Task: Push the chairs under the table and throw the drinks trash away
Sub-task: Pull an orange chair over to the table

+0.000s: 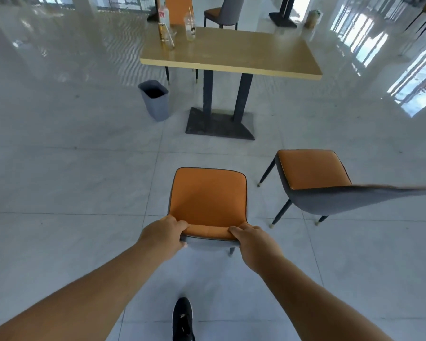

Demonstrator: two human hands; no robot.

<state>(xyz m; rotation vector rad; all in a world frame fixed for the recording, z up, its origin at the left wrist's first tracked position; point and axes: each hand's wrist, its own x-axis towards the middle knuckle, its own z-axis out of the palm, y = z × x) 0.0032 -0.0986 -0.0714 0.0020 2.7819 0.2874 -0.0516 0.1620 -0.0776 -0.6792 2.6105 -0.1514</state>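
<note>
An orange-and-grey chair [208, 198] stands on the floor right in front of me, well short of the wooden table [244, 52]. My left hand [162, 233] grips the left end of its backrest top and my right hand [255, 242] grips the right end. A second orange chair [312, 172] stands to the right, turned sideways, away from the table. On the table's far left corner stand a bottle [166, 35], a taller clear bottle [163, 13] and a plastic cup with a straw [190, 27]. A grey bin [155, 100] stands on the floor left of the table base.
The table's dark pedestal base [219, 124] sits between me and the far side. Two more chairs [228, 11] stand behind the table. Another table base [283, 19] and a brown bag [314, 18] are further back. My black shoe [182, 318] is below the chair.
</note>
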